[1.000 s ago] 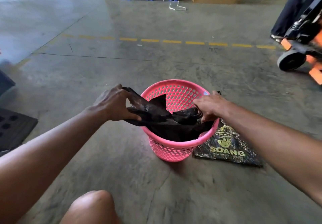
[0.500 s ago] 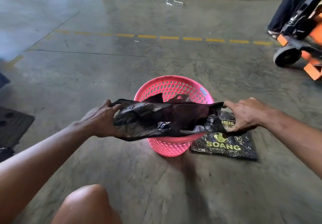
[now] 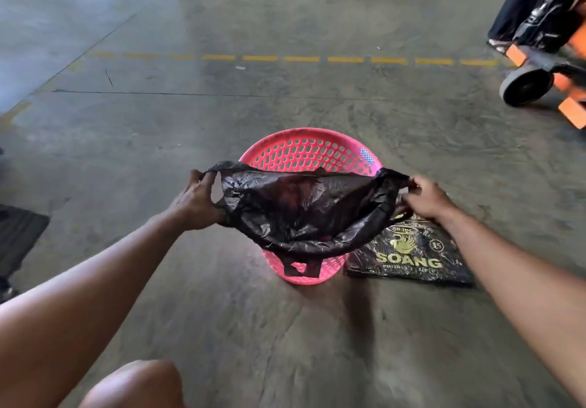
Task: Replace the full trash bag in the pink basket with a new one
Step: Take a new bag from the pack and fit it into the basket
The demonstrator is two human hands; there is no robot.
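A bare knee (image 3: pixel 133 385) shows at the lower edge. Beyond it, the left hand (image 3: pixel 196 203) and right hand (image 3: pixel 426 196), held well apart, each grip one side of a black trash bag (image 3: pixel 301 211), stretching its mouth wide over the pink basket (image 3: pixel 309 150) on the concrete floor (image 3: pixel 285 344). Just right of the basket lies a flat black "SOANG" packet (image 3: pixel 409 255). Farther off is a yellow dashed line (image 3: pixel 301 58).
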